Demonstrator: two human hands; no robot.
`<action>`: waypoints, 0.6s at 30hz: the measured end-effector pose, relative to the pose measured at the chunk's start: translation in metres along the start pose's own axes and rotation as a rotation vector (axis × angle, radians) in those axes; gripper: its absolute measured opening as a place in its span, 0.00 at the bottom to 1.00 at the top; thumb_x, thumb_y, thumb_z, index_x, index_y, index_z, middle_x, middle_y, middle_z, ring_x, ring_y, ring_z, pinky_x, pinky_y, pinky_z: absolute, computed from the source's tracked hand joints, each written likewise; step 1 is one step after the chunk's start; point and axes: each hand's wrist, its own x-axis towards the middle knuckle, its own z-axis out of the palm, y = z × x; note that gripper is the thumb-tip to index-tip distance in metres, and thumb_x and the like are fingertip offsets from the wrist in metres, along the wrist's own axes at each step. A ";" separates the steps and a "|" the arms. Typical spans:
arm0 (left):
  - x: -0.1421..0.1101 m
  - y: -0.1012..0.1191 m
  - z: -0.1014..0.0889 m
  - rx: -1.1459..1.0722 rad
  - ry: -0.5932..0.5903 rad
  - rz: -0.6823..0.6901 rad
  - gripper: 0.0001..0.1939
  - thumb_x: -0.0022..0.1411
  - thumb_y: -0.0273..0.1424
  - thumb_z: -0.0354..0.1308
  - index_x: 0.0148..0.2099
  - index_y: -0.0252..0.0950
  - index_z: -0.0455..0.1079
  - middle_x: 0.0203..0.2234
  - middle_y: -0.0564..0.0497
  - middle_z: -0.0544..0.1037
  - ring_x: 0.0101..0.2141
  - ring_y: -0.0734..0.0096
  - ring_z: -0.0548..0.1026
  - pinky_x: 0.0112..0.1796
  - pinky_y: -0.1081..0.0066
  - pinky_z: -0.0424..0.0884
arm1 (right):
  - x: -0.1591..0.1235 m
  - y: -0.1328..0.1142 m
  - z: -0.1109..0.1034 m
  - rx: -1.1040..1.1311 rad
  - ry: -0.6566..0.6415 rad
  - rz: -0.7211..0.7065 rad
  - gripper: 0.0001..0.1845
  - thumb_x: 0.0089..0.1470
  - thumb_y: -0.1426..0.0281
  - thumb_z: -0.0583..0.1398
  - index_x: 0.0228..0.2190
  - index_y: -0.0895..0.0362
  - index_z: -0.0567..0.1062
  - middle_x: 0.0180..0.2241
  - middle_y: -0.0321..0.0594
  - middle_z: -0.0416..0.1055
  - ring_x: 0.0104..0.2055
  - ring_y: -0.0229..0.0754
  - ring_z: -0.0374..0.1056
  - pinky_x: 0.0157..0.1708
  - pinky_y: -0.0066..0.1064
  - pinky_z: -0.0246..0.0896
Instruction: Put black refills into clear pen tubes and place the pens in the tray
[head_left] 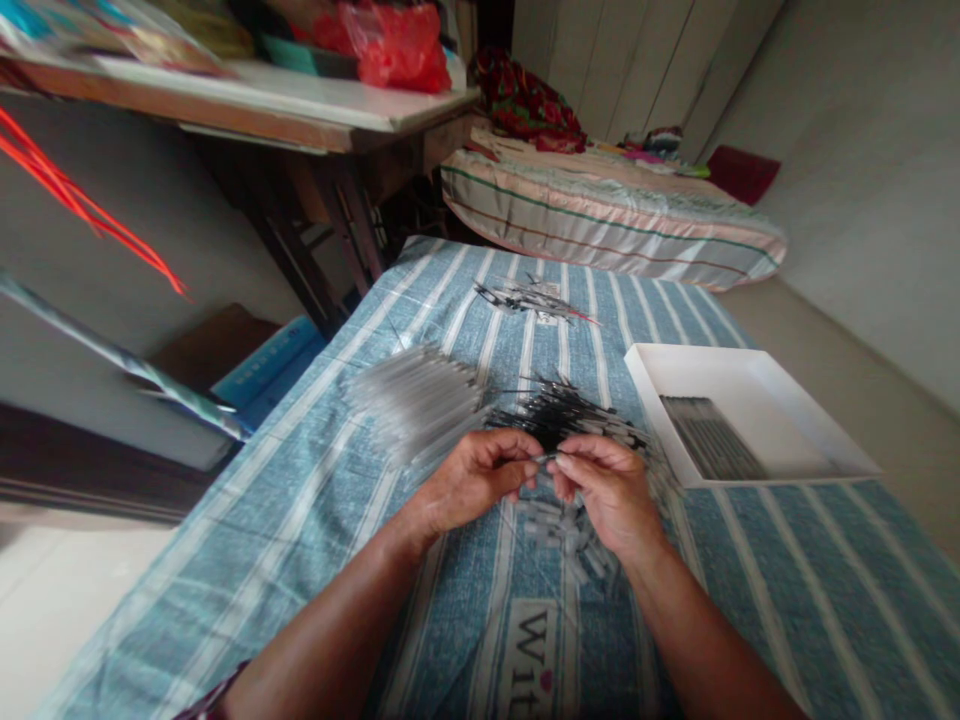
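Note:
My left hand (499, 468) and my right hand (596, 478) meet over the table, fingertips pinched together. Between them is a small thin pen part (548, 458), mostly hidden by the fingers. Just beyond the hands lies a heap of black and grey slim pen pieces (559, 405). To the left of it is a neat pile of translucent pen tubes (420, 400). Several short, pale, cap-like pieces (566, 535) are scattered beneath and behind my right hand, looking blurred.
A white open box (795, 420) at the right holds a row of dark slim pens (709, 437). Farther back on the striped tablecloth (315, 540) lies another loose bunch of thin pieces (529, 298). A wooden desk (300, 115) stands at left, a covered bed (607, 205) behind.

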 end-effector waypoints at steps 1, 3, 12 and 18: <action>0.000 0.000 0.000 0.002 -0.002 0.000 0.09 0.56 0.32 0.57 0.36 0.30 0.70 0.23 0.53 0.71 0.20 0.81 0.64 0.21 0.79 0.59 | 0.000 0.000 0.000 0.003 -0.008 0.004 0.07 0.40 0.72 0.66 0.26 0.58 0.75 0.21 0.37 0.76 0.16 0.33 0.64 0.15 0.24 0.56; 0.000 0.000 -0.001 -0.001 -0.009 0.002 0.09 0.56 0.33 0.57 0.36 0.31 0.71 0.22 0.54 0.71 0.20 0.81 0.64 0.20 0.79 0.59 | 0.000 0.001 0.000 0.004 -0.019 0.015 0.07 0.40 0.72 0.66 0.27 0.57 0.75 0.22 0.37 0.76 0.16 0.33 0.64 0.15 0.24 0.56; 0.002 -0.003 -0.001 0.006 -0.044 0.004 0.09 0.56 0.33 0.57 0.35 0.32 0.71 0.22 0.54 0.70 0.20 0.81 0.64 0.20 0.80 0.59 | 0.000 0.002 0.001 0.002 -0.047 0.044 0.08 0.40 0.70 0.66 0.27 0.58 0.75 0.21 0.36 0.76 0.16 0.33 0.64 0.15 0.24 0.56; 0.001 -0.003 0.000 0.033 -0.046 -0.029 0.10 0.56 0.34 0.57 0.35 0.31 0.71 0.22 0.54 0.71 0.20 0.81 0.64 0.20 0.79 0.60 | -0.002 0.009 -0.001 -0.015 -0.054 0.059 0.08 0.41 0.69 0.66 0.28 0.58 0.74 0.20 0.35 0.74 0.16 0.32 0.63 0.15 0.24 0.56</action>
